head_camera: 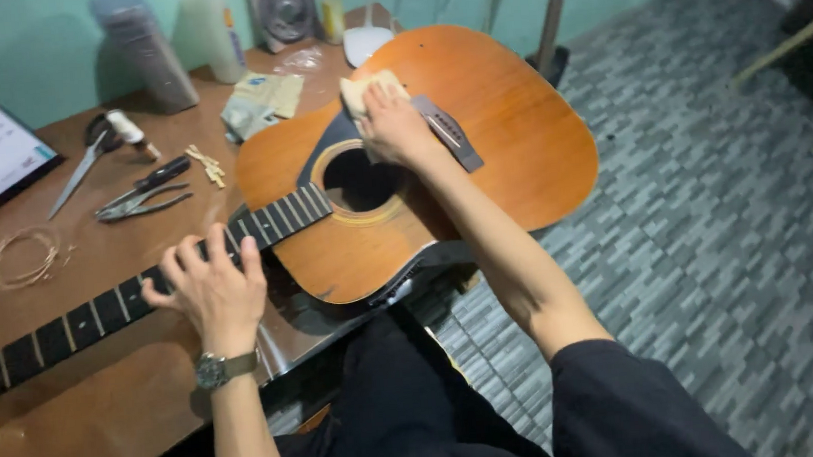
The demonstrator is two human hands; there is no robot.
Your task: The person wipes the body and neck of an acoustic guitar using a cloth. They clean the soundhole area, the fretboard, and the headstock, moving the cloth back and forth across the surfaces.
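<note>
Your left hand lies over the dark fretted neck of the orange-brown wooden acoustic guitar, fingers curled across the fingerboard and thumb tucked toward you, so the long neck is pinned flat against the brown wooden tabletop and the body cannot swivel. A metal wristwatch sits just behind that hand. Your right hand reaches well ahead of the left, palm down on the guitar's top between the round sound hole and the dark bridge, with its fingers closed over a small pale folded cloth that pokes out beyond your fingertips. Pressing flat like this spreads the load over the soft pad, which looks suited to rubbing the varnished face. The guitar lies on its back, its neck running along the table to your left while the wide lower bout hangs past the table edge over the grey patterned tile floor, partly carried by your dark-clothed lap; that keeps the whole top within reach of the right arm. I see no strings over the sound hole. Beyond the fingers of your left hand lie dark-handled pliers, scissors, a thin coil of wire and some small pale pegs, near enough to grab yet clear of the instrument.
</note>
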